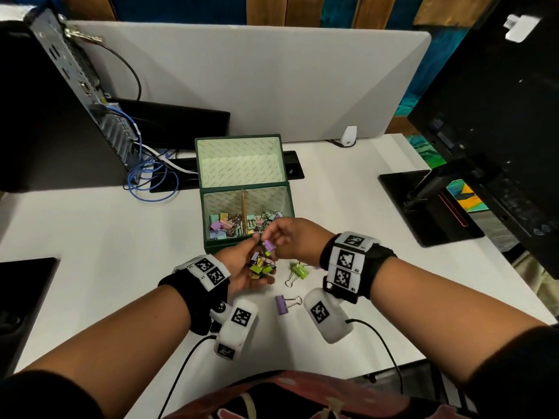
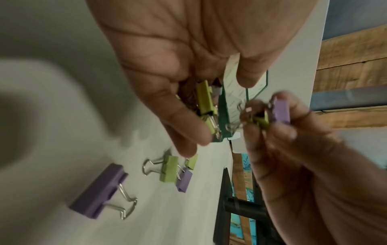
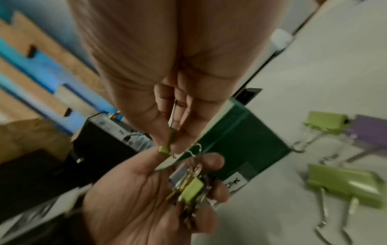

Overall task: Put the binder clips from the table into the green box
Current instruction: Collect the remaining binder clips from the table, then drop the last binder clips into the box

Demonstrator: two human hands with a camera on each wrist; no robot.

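The green box [image 1: 249, 241] stands open on the white table, its lid upright, with several pastel binder clips inside. Just in front of it my left hand [image 1: 242, 267] is cupped palm up and holds a bunch of binder clips [image 1: 261, 267], mostly green ones [image 2: 204, 99]. My right hand [image 1: 290, 240] pinches a purple clip [image 1: 267, 245] together with a small green one [image 2: 261, 121] right above the left palm. On the table lie a green clip [image 1: 299, 270] and a purple clip [image 1: 281, 304]; the left wrist view shows more [image 2: 184, 180] beside them.
A computer tower [image 1: 60, 101] with blue cables [image 1: 151, 179] stands at the back left. A monitor [image 1: 499, 116] on its stand base [image 1: 423, 207] is on the right. A grey partition [image 1: 257, 77] closes the back of the table. A black pad [image 1: 24, 297] lies at the left edge.
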